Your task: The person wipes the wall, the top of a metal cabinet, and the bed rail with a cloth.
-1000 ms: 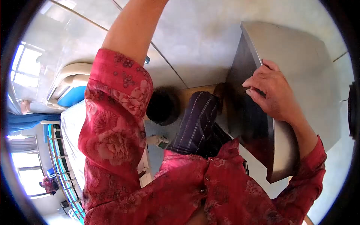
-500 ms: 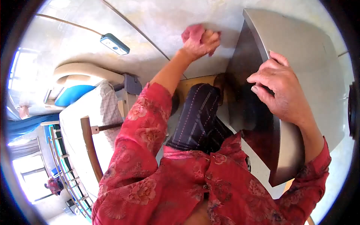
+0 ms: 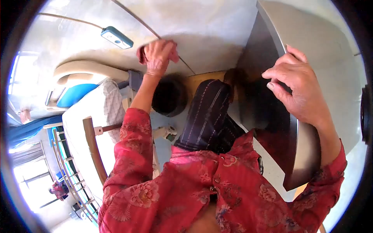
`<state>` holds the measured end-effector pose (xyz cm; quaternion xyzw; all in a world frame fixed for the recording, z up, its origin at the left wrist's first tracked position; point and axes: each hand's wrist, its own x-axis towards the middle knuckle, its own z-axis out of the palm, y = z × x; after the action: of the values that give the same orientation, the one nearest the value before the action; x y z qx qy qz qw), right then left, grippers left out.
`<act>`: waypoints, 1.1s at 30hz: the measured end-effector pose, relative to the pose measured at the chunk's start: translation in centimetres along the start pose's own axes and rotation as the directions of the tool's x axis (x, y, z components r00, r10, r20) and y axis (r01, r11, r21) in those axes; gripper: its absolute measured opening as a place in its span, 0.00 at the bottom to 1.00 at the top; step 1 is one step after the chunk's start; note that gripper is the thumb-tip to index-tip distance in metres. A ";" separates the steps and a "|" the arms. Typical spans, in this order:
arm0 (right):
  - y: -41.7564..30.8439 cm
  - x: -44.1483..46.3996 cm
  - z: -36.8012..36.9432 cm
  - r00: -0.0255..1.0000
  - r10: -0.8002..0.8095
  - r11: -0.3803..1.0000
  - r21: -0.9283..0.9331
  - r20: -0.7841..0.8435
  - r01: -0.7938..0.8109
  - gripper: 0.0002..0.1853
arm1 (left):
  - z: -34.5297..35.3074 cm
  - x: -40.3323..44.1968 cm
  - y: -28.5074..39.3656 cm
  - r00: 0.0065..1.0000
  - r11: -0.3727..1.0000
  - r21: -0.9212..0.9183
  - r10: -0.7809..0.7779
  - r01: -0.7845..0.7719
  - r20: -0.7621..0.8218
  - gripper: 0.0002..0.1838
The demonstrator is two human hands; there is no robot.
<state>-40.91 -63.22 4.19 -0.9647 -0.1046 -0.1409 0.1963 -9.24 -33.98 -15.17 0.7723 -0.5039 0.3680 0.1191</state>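
At the wall (image 3: 210, 19) in the head view, the left hand (image 3: 157, 58) has its fingers clamped on a red cloth (image 3: 173, 53); the right hand (image 3: 298, 83), fingers apart, holds nothing by the tabletop (image 3: 324, 40). A wide sweep could snag the nearby cord (image 3: 77, 19).

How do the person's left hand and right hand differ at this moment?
The left hand grips a reddish cloth; the right hand holds none. The left hand is by the wall, the right hand by the grey-topped furniture's edge. Both come out of red floral sleeves.
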 end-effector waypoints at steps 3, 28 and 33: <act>-0.3 0.1 -0.1 0.999 0.030 0.999 -0.043 0.028 -0.029 0.06 | -2.4 5.4 0.1 0.961 0.999 0.028 -0.030 0.039 -0.276 0.23; -1.0 0.6 -0.6 0.993 0.055 0.998 -0.044 0.104 -0.051 0.13 | 9.9 0.5 6.7 0.929 0.915 -0.211 0.364 -0.343 0.070 0.21; -1.0 0.6 -0.5 0.994 0.060 0.997 -0.059 0.096 -0.055 0.13 | 6.0 12.9 11.2 0.877 0.919 -0.067 0.345 -0.387 -0.335 0.21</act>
<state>-40.72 -62.43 5.15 -0.9782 -0.0822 -0.0908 0.1677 -13.37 -51.40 -12.60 0.5841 -0.6385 0.4688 0.1771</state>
